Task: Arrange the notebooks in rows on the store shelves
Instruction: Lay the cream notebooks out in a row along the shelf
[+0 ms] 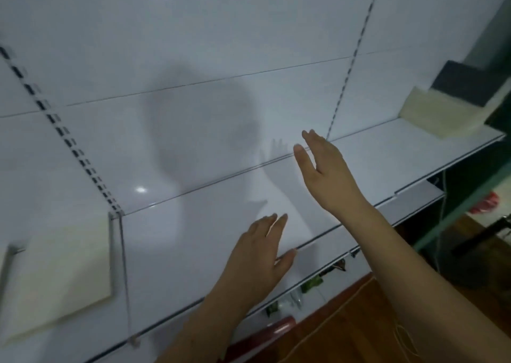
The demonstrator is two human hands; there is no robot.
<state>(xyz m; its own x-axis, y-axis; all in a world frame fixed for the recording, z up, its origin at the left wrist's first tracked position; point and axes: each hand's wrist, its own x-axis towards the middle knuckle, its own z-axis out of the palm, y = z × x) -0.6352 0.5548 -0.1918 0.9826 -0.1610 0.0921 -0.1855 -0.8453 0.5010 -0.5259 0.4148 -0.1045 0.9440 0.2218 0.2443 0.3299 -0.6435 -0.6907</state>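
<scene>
A white store shelf (193,238) runs across the view with a bare middle section. My left hand (260,254) lies flat near its front edge, fingers straight, holding nothing. My right hand (323,166) hovers higher and further back over the shelf, fingers straight, palm turned left, also holding nothing. A pale cream stack that looks like notebooks (437,113) with a dark cover (464,83) on top sits at the shelf's far right end. Another pale flat stack (58,274) lies on the shelf section at the left.
A thin metal divider (123,265) separates the left section from the middle one. Slotted uprights (63,133) run up the white back panel. Below the shelf's edge show small packets (309,283), a red object (279,326), a wooden floor and a string.
</scene>
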